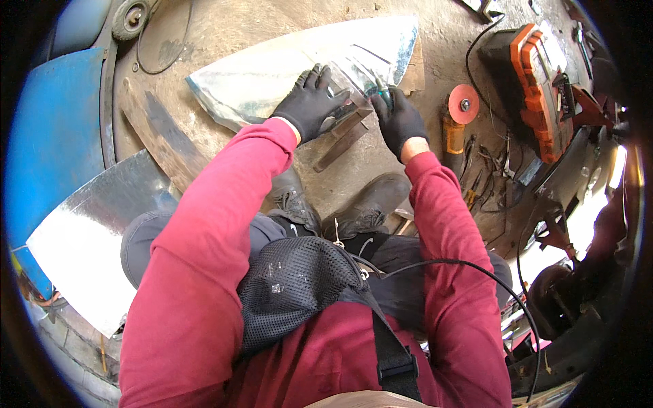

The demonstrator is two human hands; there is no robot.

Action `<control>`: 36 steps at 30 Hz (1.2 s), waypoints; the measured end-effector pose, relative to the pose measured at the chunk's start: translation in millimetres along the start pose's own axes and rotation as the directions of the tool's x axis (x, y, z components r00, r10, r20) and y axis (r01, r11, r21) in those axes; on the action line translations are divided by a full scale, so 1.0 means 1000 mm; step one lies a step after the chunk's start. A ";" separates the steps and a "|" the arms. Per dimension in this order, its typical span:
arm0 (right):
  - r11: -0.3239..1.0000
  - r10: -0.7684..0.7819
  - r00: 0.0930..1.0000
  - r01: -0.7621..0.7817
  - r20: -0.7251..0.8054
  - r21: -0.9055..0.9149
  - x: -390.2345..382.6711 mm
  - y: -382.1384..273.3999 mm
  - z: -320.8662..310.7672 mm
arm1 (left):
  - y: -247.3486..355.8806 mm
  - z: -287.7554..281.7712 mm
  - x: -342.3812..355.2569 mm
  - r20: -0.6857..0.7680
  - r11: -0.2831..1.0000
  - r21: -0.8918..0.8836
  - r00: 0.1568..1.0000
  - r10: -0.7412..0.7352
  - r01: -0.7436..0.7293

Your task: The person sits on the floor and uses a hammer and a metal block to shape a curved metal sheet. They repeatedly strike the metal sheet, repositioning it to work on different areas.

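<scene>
A person crouched on a workshop floor (326, 166) spreads the left hand (311, 103), in a black glove, flat over a pale metal panel (272, 73) while the right hand (398, 119), gloved alike, grips one teal-handled tool (384, 91). From where I stand, I cannot make out the tool's tip against the panel.

The panel lies under and just beyond both hands, its narrow end reaching out past the left, its broad end rising beyond the right. Its near edge runs close to the left wrist; one dark metal bar (343, 139) slants from that edge, between the hands, toward two dark boots (294, 198). Beyond the panel's far edge stretches more floor, and a strip of it parts the right hand from one grinder (457, 129) with a red disc.

Farther right of that hand sits one black-and-orange toolbox (534, 92), with several loose hand tools (486, 173) scattered nearer the person. Left of the left hand lie one wooden board (162, 132), then one shiny metal sheet (95, 228) and one large blue panel (56, 146); one small wheel (129, 19) stands past them.
</scene>
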State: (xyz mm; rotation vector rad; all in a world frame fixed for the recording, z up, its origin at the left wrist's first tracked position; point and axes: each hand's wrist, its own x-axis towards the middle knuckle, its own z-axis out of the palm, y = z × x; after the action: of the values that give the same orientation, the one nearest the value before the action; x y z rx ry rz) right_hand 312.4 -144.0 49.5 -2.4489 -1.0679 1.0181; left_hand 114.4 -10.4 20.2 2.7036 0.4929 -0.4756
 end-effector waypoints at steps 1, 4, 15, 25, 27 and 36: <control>0.998 -0.048 0.998 0.050 0.041 -0.042 0.003 -0.001 -0.006 | 0.000 -0.001 0.000 0.011 1.000 0.000 1.000 -0.004 0.004; 0.960 -0.204 0.971 0.223 0.125 -0.168 0.009 -0.009 -0.016 | 0.002 0.000 0.001 0.018 1.000 0.007 1.000 -0.018 0.017; 0.912 -0.064 0.947 0.184 0.316 -0.366 0.034 -0.069 -0.026 | 0.002 0.005 0.003 0.017 0.998 0.054 1.000 -0.024 0.023; 0.779 -0.158 0.921 0.338 0.357 -0.528 0.044 -0.091 -0.021 | 0.005 0.000 0.004 0.037 0.998 0.042 0.998 -0.042 0.040; 0.709 -0.176 0.908 0.385 0.381 -0.590 0.046 -0.082 -0.017 | 0.006 -0.009 0.002 0.070 0.999 0.018 0.997 -0.036 0.034; 0.729 -0.100 0.919 0.328 0.380 -0.601 -0.004 -0.039 -0.031 | 0.007 0.002 0.005 0.060 0.994 0.092 0.996 -0.063 0.057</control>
State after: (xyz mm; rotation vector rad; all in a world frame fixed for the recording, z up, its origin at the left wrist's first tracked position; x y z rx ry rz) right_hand 311.8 -119.4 92.4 -2.5937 -2.0892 1.1288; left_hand 120.5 -15.8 18.5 2.7558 0.5489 -0.6114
